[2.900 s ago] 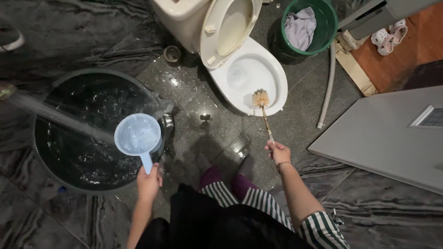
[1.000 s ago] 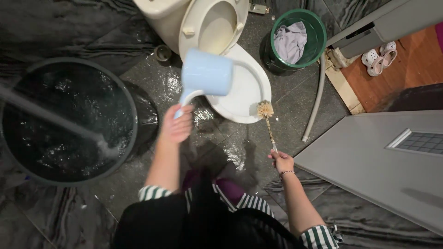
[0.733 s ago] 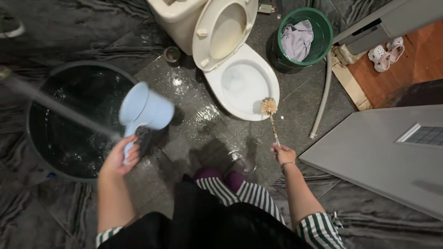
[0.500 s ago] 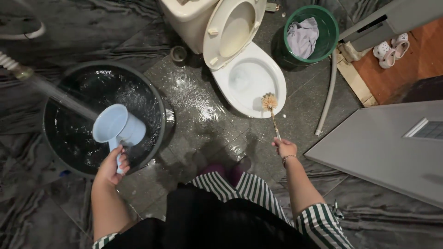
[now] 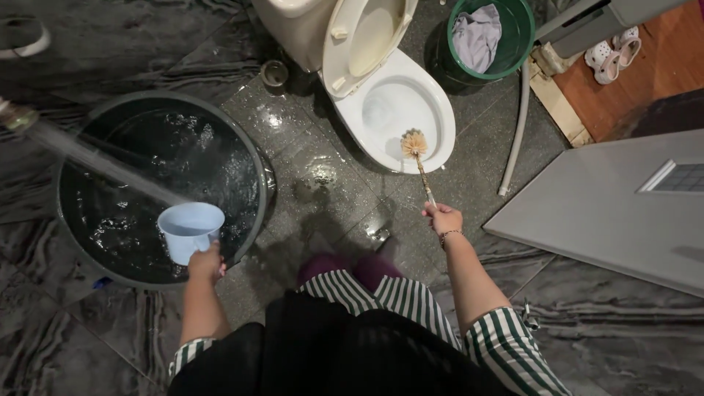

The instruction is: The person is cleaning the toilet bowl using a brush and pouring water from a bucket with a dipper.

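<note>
Two hands hold one scoop (image 5: 189,230) and one brush (image 5: 415,150).

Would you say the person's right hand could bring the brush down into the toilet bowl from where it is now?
Probably yes. The right hand holds the brush, whose bristles already sit over the near rim of the toilet bowl. The seat is raised and nothing lies between brush and bowl.

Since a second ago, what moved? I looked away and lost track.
The left hand swung the blue scoop from over the toilet back left and down into the water tub, where it now sits upright. Nothing was let go. The right hand holds the brush at the bowl's front rim as before.
</note>
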